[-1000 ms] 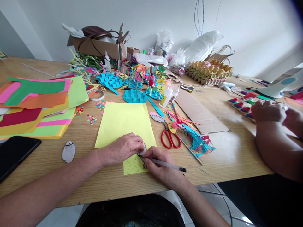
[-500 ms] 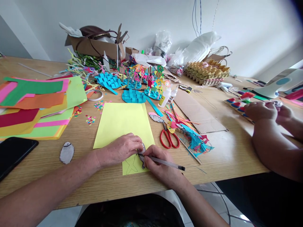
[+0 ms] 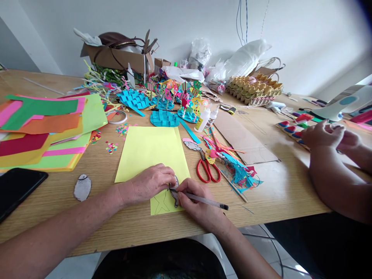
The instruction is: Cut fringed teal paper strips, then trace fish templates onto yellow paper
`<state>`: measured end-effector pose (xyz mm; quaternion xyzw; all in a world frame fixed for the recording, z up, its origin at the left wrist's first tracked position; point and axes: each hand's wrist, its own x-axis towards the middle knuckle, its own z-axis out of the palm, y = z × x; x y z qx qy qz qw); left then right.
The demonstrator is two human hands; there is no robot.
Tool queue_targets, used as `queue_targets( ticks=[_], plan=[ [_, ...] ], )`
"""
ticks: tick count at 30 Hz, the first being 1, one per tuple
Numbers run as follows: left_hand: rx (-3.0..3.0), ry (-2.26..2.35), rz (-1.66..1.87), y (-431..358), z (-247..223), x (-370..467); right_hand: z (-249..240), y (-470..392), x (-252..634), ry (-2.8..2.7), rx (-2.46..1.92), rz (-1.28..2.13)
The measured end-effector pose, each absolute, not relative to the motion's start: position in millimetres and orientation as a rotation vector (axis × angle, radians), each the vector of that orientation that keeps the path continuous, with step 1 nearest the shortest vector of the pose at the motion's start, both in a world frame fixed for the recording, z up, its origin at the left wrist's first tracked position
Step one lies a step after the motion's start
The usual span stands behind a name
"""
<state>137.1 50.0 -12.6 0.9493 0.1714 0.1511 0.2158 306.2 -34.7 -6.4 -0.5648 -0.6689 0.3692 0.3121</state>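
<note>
A yellow sheet [image 3: 154, 149] lies on the table, with pencil-like outlines near its lower edge. My left hand [image 3: 152, 181] rests on it, fingers bent and pressing the top of a small grey fish-shaped cutout [image 3: 175, 197]. In my right hand [image 3: 200, 201] is a pen [image 3: 207, 200], gripped between thumb and fingers, its tip at the cutout's edge. Both hands nearly touch. Red-handled scissors [image 3: 208, 171] lie to the right of the sheet, beside another patterned cutout [image 3: 191, 144]. An oval white cutout [image 3: 82, 187] is left of my left forearm.
Coloured paper [image 3: 52, 128] is stacked at the left above a black phone [image 3: 21, 190]. Glue bottles [image 3: 202, 119], blue paper pieces [image 3: 164, 118] and cardboard [image 3: 244, 137] lie beyond the sheet. Another person's hands [image 3: 327, 135] are at the right.
My hands, the pen and the cutout look almost unmoved. At the right, the other person's hands have shifted slightly.
</note>
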Motion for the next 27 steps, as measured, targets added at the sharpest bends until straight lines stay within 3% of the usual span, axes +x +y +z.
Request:
queue_targets(
  ticks=[27],
  plan=[
    [2.617,0.477,0.405,48.9,-11.4,137.2,-5.4,-32.8,304.2,-1.817,-1.528,0.913]
  ],
)
